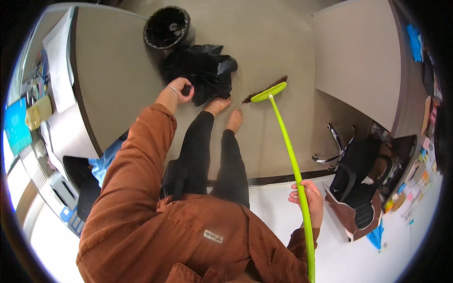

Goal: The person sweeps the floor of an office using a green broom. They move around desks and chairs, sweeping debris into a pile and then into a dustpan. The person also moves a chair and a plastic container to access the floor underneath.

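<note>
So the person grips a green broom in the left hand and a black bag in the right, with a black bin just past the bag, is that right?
Not quite: the hands are swapped. In the head view the right hand grips the green broom by its handle, and the left hand holds the black bag. The black bin does stand just past the bag.

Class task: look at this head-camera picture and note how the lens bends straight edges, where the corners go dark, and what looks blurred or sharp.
Head view: fisheye bends the desk edge and the broom handle; a black rim rings the picture; lighting is even and soft, without glare; the right hand and left hand look sharp, the clutter at the far edges smeared.
</note>
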Demonstrator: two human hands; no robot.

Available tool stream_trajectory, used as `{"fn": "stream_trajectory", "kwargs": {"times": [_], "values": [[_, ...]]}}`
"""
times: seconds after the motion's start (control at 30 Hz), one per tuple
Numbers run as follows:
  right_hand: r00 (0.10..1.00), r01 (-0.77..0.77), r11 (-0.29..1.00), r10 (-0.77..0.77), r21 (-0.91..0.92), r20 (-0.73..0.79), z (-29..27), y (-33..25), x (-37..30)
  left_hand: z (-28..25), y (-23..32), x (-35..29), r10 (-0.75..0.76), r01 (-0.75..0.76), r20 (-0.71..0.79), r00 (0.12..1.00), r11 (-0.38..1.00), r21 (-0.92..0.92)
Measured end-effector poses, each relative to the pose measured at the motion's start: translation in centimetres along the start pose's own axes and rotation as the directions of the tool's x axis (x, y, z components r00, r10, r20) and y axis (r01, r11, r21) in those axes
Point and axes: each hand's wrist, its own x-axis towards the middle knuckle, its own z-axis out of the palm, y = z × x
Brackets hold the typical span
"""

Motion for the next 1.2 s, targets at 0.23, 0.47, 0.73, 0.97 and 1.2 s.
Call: {"fn": "stream_trajectory", "kwargs": {"times": [0.23,0.47,0.73,0.97,1.2], "values": [[0.974,-0.148,0.924,0.198,-0.353,0.108,0.0,-4.9,5.2,-13.7,-12.8,0.6,-0.005,-0.001,0.221,0.975,1.000,0.025],[0.956,-0.036,0.685,0.236,-0.728,0.174,8.1,-6.9,1.9,-26.5,-28.5,-9.6,0.007,0.028,0.158,0.987,0.976,-0.218],[0.787,0.362,0.195,0.460,-0.912,0.411,26.0,-0.7,12.7,-31.4,-36.6,-11.1,-0.022,0.016,-0.011,1.000,0.932,-0.361],[0.802,0.152,0.289,0.523,-0.945,0.289,30.3,-0.3,19.5,-32.7,-37.5,-9.1,-0.021,-0.027,-0.083,0.996,0.844,-0.536],[0.946,0.140,0.122,0.276,-0.983,0.169,28.2,-10.1,11.5,-32.2,-37.8,-8.7,0.016,-0.042,-0.047,0.999,0.783,-0.621]]}}
